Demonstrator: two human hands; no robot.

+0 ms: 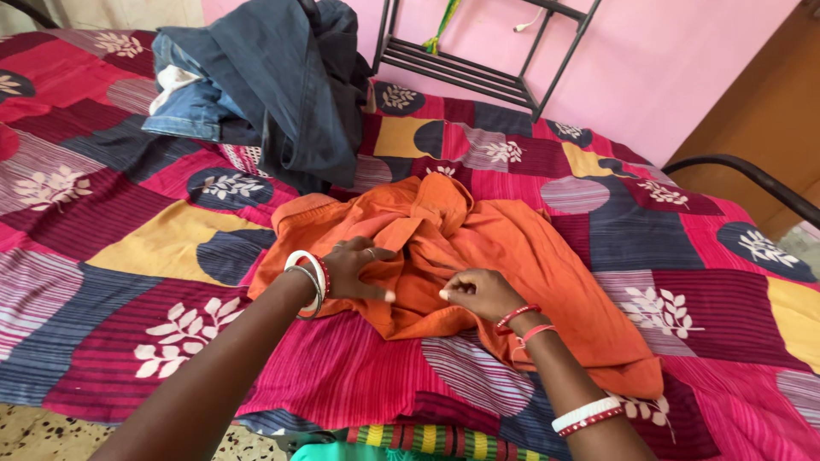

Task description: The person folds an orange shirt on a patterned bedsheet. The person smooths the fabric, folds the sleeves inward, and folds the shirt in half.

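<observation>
Garment position: crumpled orange cotton shirt (478, 256) lay mid-bed on the patchwork red, maroon and yellow bedspread (128, 248), directly ahead of both hands, long axis running from upper left to lower right. Left hand (359, 269) pressed down on the shirt's left part with fingers curled into the cloth; right hand (480, 294) pinched a fold just beside it, both equally near.
</observation>
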